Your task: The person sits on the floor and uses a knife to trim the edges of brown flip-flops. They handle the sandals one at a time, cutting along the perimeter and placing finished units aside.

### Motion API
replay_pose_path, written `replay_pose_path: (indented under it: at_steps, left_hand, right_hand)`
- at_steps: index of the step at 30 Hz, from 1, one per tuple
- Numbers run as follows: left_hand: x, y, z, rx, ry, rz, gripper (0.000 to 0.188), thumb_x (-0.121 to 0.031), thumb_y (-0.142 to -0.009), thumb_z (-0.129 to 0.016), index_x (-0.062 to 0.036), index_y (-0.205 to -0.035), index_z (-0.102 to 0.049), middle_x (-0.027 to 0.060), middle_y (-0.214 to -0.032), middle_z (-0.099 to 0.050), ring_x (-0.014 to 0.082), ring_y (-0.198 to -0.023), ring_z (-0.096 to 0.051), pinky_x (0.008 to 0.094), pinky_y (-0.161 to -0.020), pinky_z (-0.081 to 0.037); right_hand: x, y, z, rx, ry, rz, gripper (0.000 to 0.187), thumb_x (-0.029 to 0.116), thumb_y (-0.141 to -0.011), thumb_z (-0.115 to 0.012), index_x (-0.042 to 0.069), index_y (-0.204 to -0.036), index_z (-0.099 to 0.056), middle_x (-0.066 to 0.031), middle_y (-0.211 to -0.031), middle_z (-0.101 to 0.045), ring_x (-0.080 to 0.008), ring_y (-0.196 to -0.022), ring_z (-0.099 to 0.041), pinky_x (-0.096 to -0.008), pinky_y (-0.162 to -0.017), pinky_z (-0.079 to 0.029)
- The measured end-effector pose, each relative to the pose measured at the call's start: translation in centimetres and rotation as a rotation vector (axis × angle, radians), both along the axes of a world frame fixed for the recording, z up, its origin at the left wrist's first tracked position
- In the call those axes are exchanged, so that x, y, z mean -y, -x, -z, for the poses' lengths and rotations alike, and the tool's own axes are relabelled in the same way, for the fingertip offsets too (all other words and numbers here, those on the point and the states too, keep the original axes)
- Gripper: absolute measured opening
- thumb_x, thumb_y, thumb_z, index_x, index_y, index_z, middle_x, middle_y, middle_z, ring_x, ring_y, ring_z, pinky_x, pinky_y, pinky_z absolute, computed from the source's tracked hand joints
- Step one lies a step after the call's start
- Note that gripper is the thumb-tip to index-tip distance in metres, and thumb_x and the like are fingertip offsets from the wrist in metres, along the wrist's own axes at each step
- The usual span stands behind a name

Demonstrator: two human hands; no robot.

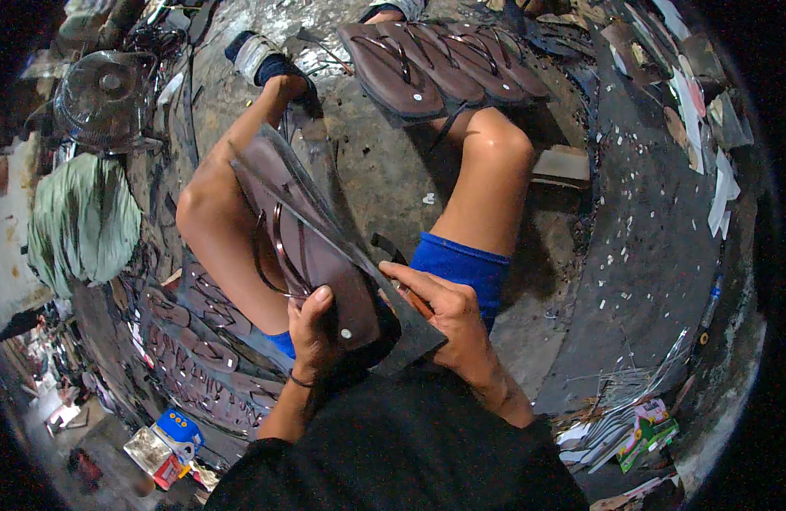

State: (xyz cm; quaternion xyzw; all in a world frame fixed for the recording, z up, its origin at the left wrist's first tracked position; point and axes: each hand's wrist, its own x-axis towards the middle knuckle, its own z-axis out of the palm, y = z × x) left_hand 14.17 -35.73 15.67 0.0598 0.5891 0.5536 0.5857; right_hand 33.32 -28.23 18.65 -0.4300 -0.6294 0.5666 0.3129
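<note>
My left hand (pixel 316 332) is closed around the heel end of a brown flip-flop (pixel 337 277), its thumb on the footbed below the glossy dark straps. The flip-flop lies tilted across my lap with its toe pointing up and left. Along its right side runs a wider dark grey rubber sheet (pixel 414 336), sticking out past the sole's edge. In my right hand (pixel 452 311), at that edge, is a tool with an orange-brown handle (pixel 418 303). A dark piece (pixel 388 249) shows by the fingertips; I cannot tell whether it belongs to the tool.
Several finished-looking brown flip-flops (pixel 469 64) lie in a row beyond my right knee. More sandals (pixel 210 349) are spread on the left. A fan (pixel 107 98) and pale green cloth (pixel 82 217) stand far left. Metal strips (pixel 606 434) lie at lower right; a block (pixel 561 168) sits beside my leg.
</note>
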Motion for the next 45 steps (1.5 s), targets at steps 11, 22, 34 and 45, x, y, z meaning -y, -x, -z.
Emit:
replay_pose_path:
  at_steps: [11,22,34,45]
  left_hand:
    - [3.1,2.9,2.1,-0.035,0.047,-0.037,0.035,-0.021,-0.088,-0.058,0.0025,-0.114,-0.057,0.0125,-0.104,-0.066,0.0234,-0.089,-0.066,0.0367,-0.082,-0.055]
    - [4.0,2.2,0.3,-0.138,0.086,0.031,0.050,-0.025,-0.080,-0.069,0.0028,-0.118,-0.053,0.0118,-0.113,-0.060,0.0230,-0.103,-0.057,0.0363,-0.091,-0.045]
    - [-8.0,5.8,-9.3,-0.521,-0.107,0.165,0.041,-0.030,-0.095,-0.057,-0.0005,-0.124,-0.055,0.0031,-0.114,-0.060,0.0119,-0.104,-0.056,0.0276,-0.094,-0.043]
    - [-3.0,8.7,-6.8,-0.374,-0.021,0.281,0.046,-0.037,-0.094,-0.059,-0.0029,-0.124,-0.053,-0.0025,-0.108,-0.058,0.0068,-0.096,-0.051,0.0229,-0.088,-0.040]
  right_hand:
    - [1.1,1.7,3.4,0.079,0.037,0.013,0.036,0.002,-0.085,-0.064,0.002,-0.121,-0.061,-0.0192,-0.094,-0.068,-0.0244,-0.080,-0.069,-0.0306,-0.069,-0.052]
    - [-11.9,10.4,6.8,0.023,0.000,0.103,0.027,0.018,-0.094,-0.059,0.002,-0.115,-0.064,-0.0115,-0.075,-0.062,-0.0112,-0.060,-0.056,-0.0279,-0.056,-0.046]
    - [-5.4,1.5,-0.6,-0.251,-0.117,0.158,0.056,0.028,-0.092,-0.061,-0.002,-0.135,-0.044,-0.0153,-0.108,-0.065,-0.0214,-0.088,-0.065,-0.0308,-0.080,-0.051]
    - [5.2,-4.2,2.5,0.084,-0.171,-0.097,0.030,0.017,-0.079,-0.076,0.003,-0.104,-0.068,-0.0125,-0.091,-0.070,-0.0257,-0.069,-0.065,-0.0328,-0.062,-0.052]
